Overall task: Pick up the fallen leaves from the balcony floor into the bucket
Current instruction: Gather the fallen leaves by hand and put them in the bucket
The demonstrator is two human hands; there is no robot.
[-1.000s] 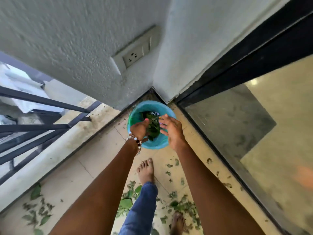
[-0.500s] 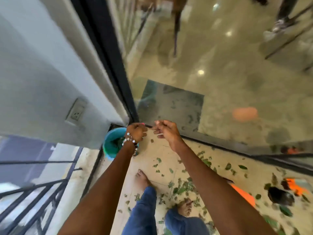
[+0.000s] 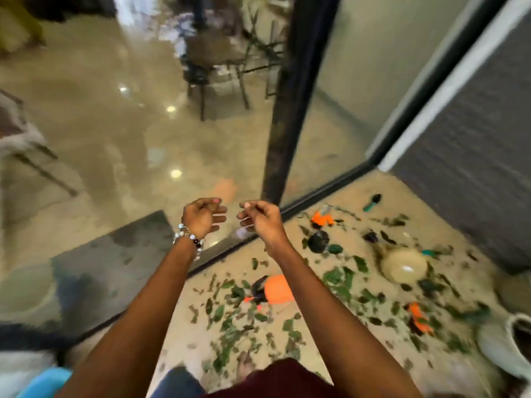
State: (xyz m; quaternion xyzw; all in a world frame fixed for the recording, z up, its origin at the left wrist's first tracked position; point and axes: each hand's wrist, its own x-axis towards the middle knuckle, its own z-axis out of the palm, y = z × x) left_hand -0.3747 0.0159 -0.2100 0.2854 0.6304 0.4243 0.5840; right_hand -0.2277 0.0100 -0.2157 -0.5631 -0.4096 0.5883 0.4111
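Observation:
Many green fallen leaves (image 3: pixel 230 320) lie scattered over the beige balcony floor (image 3: pixel 324 351) in front of me. Only a blue edge of the bucket (image 3: pixel 43 382) shows at the bottom left corner. My left hand (image 3: pixel 202 215), with a bead bracelet on the wrist, is raised in the air with loosely curled fingers and nothing in it. My right hand (image 3: pixel 258 218) hangs beside it, fingers also loosely curled and empty. Both hands are well above the leaves. The picture is blurred by motion.
A glass door with a dark frame (image 3: pixel 287 110) runs along the left of the floor. Among the leaves lie an orange round object (image 3: pixel 277 288), a cream pot (image 3: pixel 403 264), orange tools (image 3: pixel 323 218) and a white pot (image 3: pixel 514 346) at the right edge. A grey wall (image 3: pixel 474 168) closes the right.
My view swung right, from the corner with the bucket to the leaf-strewn floor. Both hands came out of the bucket, empty, and are now raised in front of the glass door.

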